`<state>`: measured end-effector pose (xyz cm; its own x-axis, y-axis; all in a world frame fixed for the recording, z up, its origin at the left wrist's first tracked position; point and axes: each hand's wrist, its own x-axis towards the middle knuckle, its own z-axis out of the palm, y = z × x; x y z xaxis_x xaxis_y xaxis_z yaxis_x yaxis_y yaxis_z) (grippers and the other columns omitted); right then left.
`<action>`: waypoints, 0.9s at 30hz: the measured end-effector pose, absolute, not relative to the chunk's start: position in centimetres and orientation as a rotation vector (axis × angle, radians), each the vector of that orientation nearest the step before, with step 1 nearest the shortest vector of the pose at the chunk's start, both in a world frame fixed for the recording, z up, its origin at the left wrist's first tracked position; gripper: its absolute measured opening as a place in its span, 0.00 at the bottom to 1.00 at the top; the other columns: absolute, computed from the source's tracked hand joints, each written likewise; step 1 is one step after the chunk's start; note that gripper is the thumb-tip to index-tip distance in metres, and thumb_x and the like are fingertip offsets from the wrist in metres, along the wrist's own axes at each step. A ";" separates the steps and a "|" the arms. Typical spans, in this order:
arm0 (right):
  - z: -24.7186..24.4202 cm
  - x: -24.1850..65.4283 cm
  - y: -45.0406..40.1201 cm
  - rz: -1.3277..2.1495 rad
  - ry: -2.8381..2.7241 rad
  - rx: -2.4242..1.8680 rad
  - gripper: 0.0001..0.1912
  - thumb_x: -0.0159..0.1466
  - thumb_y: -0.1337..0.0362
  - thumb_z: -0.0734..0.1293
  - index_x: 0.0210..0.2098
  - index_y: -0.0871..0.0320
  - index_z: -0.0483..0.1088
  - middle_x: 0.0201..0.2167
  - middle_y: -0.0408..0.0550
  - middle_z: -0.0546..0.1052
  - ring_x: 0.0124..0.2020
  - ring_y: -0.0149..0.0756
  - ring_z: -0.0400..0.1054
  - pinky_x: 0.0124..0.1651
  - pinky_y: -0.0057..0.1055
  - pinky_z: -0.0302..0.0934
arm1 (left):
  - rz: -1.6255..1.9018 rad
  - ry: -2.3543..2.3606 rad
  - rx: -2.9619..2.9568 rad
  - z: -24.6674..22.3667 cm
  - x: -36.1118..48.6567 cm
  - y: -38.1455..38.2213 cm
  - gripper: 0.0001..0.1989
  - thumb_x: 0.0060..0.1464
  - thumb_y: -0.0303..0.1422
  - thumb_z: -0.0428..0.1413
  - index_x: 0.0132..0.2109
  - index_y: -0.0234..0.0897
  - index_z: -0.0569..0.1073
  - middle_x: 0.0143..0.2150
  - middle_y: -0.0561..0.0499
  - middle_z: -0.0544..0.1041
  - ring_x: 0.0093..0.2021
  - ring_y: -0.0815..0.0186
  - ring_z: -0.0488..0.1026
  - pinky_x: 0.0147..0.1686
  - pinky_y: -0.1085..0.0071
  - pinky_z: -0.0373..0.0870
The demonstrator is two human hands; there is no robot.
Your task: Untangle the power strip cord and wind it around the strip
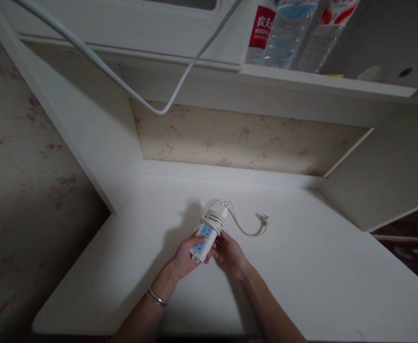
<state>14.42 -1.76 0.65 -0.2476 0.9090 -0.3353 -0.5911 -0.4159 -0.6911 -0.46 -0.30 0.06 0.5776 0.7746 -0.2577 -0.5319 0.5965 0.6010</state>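
A white power strip [209,242] with blue socket faces is held tilted above the desk in the head view. My left hand [186,257] grips its near end, thumb across the sockets. Several turns of its cream cord [214,220] are wound round the far half. From there a loose length of cord curves right to the plug [262,218], which lies on the desk with its prongs showing. My right hand [229,253] is at the strip's right side, its fingers curled and partly hidden behind the strip; whether they pinch the cord or the strip is unclear.
The white desk [294,276] has side panels left and right and a low ledge at the back. Overhead is a shelf [330,82] with several plastic water bottles [287,33]. A thick white cable or tube [123,85] hangs in a bend before the cabinet at upper left.
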 end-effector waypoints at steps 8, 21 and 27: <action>1.4 14.9 1.0 1.996 -0.674 -0.980 0.17 0.64 0.57 0.59 0.37 0.64 0.72 0.30 0.51 0.78 0.22 0.29 0.69 0.24 0.23 0.64 | 0.742 0.484 0.547 0.2 -0.9 -0.4 0.15 0.48 0.33 0.56 0.43 0.29 0.70 0.29 0.45 0.74 0.20 0.67 0.70 0.18 0.73 0.61; 4.3 18.4 4.9 1.748 -0.952 -1.078 0.10 0.54 0.64 0.66 0.34 0.62 0.73 0.28 0.48 0.79 0.29 0.37 0.72 0.34 0.33 0.65 | 0.639 0.441 0.697 0.0 -2.1 0.3 0.16 0.48 0.33 0.55 0.45 0.32 0.69 0.32 0.42 0.77 0.21 0.66 0.71 0.17 0.74 0.62; 5.8 21.7 6.4 1.650 -0.949 -1.097 0.12 0.51 0.69 0.65 0.36 0.63 0.74 0.33 0.52 0.79 0.32 0.36 0.72 0.34 0.30 0.62 | 0.615 0.468 0.761 0.2 -2.2 0.5 0.17 0.49 0.32 0.55 0.47 0.32 0.70 0.33 0.42 0.77 0.21 0.66 0.71 0.18 0.74 0.63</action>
